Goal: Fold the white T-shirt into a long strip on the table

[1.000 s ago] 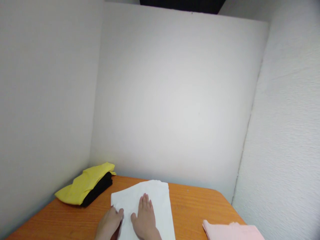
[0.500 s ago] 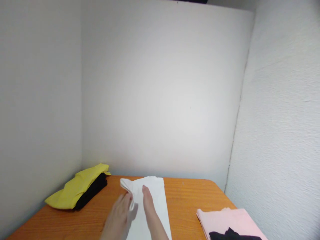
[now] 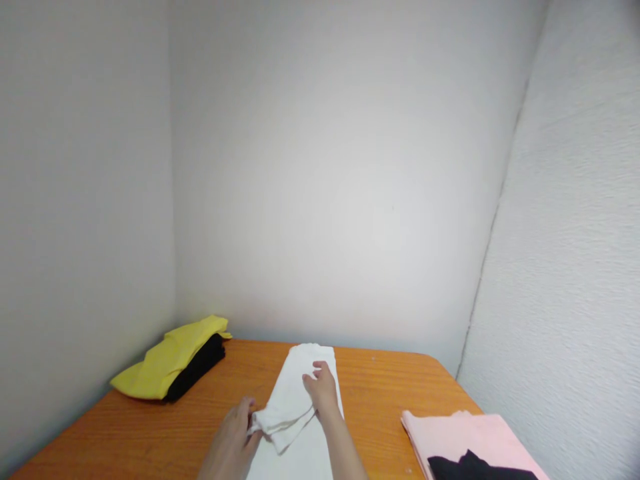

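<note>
The white cloth (image 3: 305,407) is lying in a long strip down the middle of the orange wooden table (image 3: 150,433), its far end near the back wall and its near end running out of the bottom of the view. The left hand (image 3: 233,443) is pinching a bunched corner of the cloth at its left edge, fingers closed narrowly on the folds. The right hand (image 3: 323,390) is resting on top of the strip further back, fingers curled and seemingly gathering a layer, though the view is too small to say whether it is gripping or only pressing.

The fabric is looking thin, light and limp: it is draping and wrinkling wherever it is lifted, so it is likely sliding easily on the smooth tabletop and holding no shape of its own. A hold at corners or along a folded edge, with the other hand pinning the flat part, seems the surest way to control it.

A yellow garment (image 3: 165,360) is lying over a black one (image 3: 197,373) at the back left. A pink folded cloth (image 3: 465,437) with a black piece (image 3: 475,467) on it is sitting at the right.
</note>
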Motion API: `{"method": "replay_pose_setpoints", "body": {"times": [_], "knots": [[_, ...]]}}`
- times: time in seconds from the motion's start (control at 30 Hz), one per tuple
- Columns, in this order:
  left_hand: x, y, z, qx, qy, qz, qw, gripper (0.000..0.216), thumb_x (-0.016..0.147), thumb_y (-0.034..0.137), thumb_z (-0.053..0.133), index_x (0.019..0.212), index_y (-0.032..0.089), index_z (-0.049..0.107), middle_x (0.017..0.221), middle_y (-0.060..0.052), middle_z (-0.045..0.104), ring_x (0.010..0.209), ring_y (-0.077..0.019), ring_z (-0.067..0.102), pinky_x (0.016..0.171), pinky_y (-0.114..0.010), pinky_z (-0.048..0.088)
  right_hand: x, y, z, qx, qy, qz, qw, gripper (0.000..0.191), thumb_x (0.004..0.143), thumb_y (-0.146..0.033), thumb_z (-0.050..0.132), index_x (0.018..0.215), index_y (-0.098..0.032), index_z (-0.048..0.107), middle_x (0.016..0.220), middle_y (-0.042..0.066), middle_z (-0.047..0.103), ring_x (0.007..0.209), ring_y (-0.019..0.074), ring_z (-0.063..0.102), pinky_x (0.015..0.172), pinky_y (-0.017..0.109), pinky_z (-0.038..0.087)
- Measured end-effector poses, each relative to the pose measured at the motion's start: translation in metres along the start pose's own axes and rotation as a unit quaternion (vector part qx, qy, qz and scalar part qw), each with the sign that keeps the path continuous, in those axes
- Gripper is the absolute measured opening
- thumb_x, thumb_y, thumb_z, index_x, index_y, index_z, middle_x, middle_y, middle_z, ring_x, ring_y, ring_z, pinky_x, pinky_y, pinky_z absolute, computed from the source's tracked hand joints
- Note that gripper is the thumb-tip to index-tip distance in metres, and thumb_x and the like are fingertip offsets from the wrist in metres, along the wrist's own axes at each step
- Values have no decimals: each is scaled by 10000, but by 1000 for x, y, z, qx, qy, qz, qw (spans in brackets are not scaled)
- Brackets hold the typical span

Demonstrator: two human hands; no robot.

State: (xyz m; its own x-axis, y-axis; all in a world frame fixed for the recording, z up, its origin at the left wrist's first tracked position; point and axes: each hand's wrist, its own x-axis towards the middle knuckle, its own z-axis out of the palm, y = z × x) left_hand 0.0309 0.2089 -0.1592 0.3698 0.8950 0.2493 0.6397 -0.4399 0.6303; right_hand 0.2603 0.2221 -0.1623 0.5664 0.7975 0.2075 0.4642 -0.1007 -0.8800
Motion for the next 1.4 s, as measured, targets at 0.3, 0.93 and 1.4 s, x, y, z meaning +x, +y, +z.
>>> {"method": "replay_pose_setpoints", "body": {"times": [0.3,0.93,1.4], "knots": [[-5,11,-9,-10,-6,15,1000,276,860,136,399,1127,183,452,1124,-91,612,1084,-187,580,965,-311,422,7,-22,2,-156,31,-75,984,316,764,-153,498,1059,-193,603,1122,85,629,1081,255,565,927,320,404],[-6,11,-18,9,-23,27,999,238,788,-9,373,745,208,461,886,-40,571,859,-170,562,767,-261,396,57,-24,37,-242,-14,-98,965,154,883,-112,443,886,-175,583,888,99,664,877,224,626,716,281,413],[-1,-11,2,-120,12,10,993,189,793,128,454,960,214,463,897,-19,620,862,-185,611,791,-297,460,-64,-61,1,-186,-208,-336,900,345,649,-308,820,857,-221,560,908,-11,608,878,195,516,775,286,372]]}}
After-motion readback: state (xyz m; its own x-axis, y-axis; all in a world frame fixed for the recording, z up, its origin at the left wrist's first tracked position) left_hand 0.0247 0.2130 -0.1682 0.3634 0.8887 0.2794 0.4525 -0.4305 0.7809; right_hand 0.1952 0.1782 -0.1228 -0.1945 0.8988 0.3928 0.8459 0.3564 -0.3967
